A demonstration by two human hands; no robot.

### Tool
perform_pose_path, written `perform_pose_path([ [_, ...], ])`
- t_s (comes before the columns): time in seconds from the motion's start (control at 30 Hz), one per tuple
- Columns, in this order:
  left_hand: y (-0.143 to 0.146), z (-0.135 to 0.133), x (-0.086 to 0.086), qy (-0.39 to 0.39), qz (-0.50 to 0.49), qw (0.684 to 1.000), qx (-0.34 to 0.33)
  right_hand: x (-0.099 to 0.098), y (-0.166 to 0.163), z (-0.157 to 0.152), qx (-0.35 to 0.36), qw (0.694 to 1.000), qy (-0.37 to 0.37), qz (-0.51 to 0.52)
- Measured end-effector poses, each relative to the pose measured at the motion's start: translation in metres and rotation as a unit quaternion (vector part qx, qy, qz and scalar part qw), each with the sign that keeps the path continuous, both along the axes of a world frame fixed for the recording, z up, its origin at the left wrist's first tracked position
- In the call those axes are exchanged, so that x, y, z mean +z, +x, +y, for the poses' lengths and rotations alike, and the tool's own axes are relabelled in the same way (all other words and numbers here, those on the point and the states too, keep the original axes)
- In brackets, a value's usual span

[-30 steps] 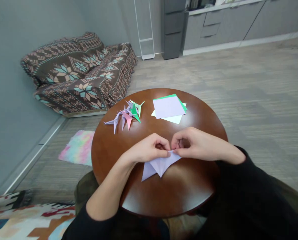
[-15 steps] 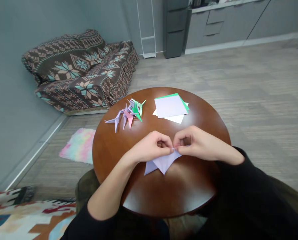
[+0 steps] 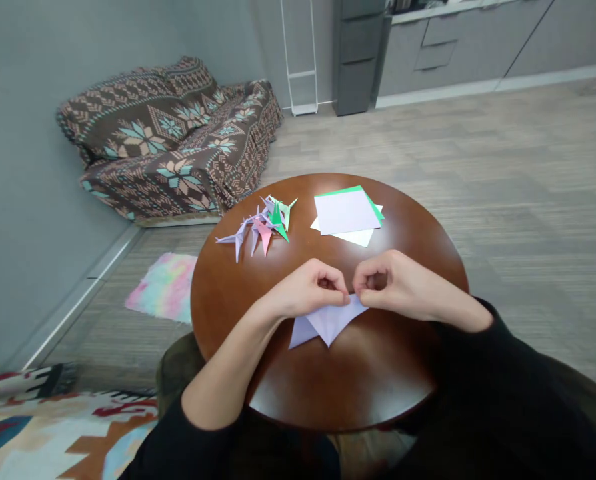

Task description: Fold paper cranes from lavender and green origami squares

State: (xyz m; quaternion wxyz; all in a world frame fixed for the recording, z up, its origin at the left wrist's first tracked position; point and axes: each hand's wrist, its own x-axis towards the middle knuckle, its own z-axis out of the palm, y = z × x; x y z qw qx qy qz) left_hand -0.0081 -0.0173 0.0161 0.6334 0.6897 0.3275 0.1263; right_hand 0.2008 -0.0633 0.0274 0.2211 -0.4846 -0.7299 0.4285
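A partly folded sheet of lilac origami paper lies near the front of the round table, one pointed corner toward me. My left hand pinches its far edge between thumb and fingers. Just to the right, my right hand is closed in a pinch on the same far edge. A small gap separates the two sets of fingertips. Part of the paper is hidden beneath both hands.
Several folded paper cranes in lilac, pink and green sit at the table's back left. A stack of square paper sheets lies at the back. The round wooden table has a patterned sofa beyond it.
My hands have drawn slightly apart along the paper's far edge, the right one shifting right. The whole view has also shifted a little.
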Motion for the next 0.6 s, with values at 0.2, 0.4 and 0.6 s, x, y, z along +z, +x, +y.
perform_pose_path([
  [0.2,-0.004,0.003,0.004,-0.023,0.010,0.999,0.024,0.000,0.035,0.005,-0.038,0.999,-0.021,-0.007],
  [0.4,-0.003,0.006,0.000,-0.084,-0.053,0.984,0.145,0.001,0.069,0.010,-0.225,0.972,0.066,0.032],
  [0.6,0.008,0.001,-0.005,-0.144,-0.156,0.949,0.231,-0.009,0.006,0.007,-0.120,0.974,0.027,0.190],
])
